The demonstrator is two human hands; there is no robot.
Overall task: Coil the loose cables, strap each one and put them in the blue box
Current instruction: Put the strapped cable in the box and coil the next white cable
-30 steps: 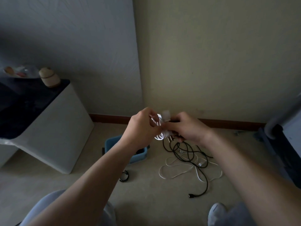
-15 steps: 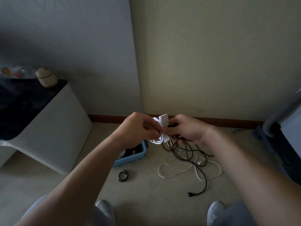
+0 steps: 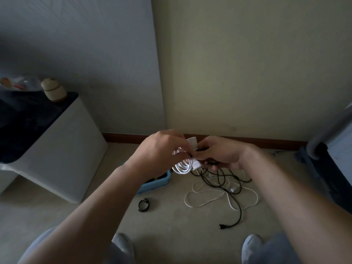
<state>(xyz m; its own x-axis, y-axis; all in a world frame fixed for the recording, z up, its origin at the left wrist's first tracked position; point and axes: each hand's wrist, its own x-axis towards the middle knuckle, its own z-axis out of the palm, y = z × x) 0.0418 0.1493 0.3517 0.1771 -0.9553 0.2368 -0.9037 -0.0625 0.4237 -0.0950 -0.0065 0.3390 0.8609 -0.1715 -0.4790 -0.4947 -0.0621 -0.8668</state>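
Observation:
A coiled white cable [image 3: 182, 166] with a white plug hangs between my hands at chest height. My left hand [image 3: 162, 149] grips the coil from the left. My right hand [image 3: 219, 152] pinches a dark strap [image 3: 202, 149] at the coil's right side. Below my left forearm the blue box [image 3: 161, 182] stands on the floor, mostly hidden, with dark things inside. To the right of the box, a loose black cable [image 3: 231, 197] and a loose white cable [image 3: 213, 199] lie tangled on the floor.
A small black strap ring [image 3: 143, 205] lies on the floor in front of the box. A white cabinet [image 3: 57, 151] with a dark top stands at the left. Dark furniture [image 3: 335, 168] fills the right edge. My feet [image 3: 251, 244] show at the bottom.
Both hands have shifted slightly down and left with the coil. The blue box is now more covered by my left forearm.

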